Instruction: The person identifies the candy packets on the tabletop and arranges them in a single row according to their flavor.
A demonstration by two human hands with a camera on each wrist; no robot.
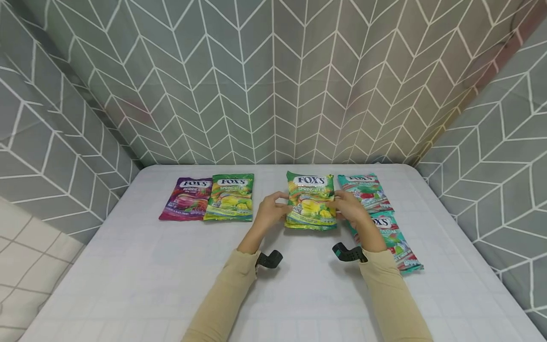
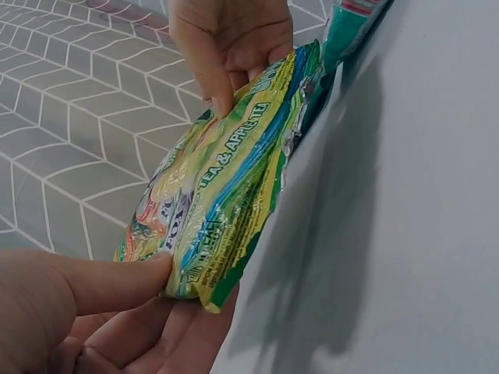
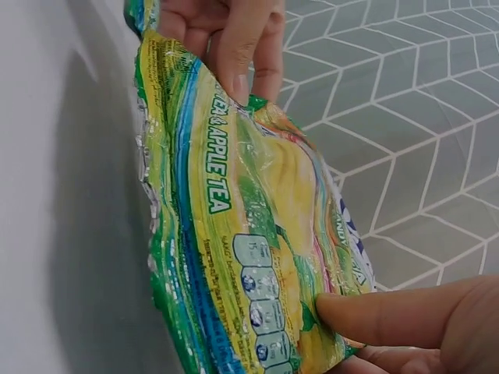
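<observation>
Both hands grip one green and yellow Fox's Spring Tea candy bag (image 1: pixel 311 202) by its two sides, over the middle of the table. My left hand (image 1: pixel 271 210) pinches its left edge, thumb in front and fingers behind, as the left wrist view shows. At the right edge, my right hand (image 1: pixel 351 207) pinches the bag the same way. Seen from the wrists, the bag (image 2: pixel 226 171) is tilted, its lower edge close over the white surface, where it casts a shadow. Behind the right hand and wrist lie two teal Fox's candy bags, partly covered.
On the left, a purple Berries bag (image 1: pixel 186 199) lies beside another green Spring Tea bag (image 1: pixel 231 197), edges overlapping. The upper teal bag (image 1: pixel 368 192) and lower teal bag (image 1: pixel 399 244) lie right on the white table (image 1: pixel 171 285). A grey chevron curtain (image 1: pixel 273 85) hangs behind.
</observation>
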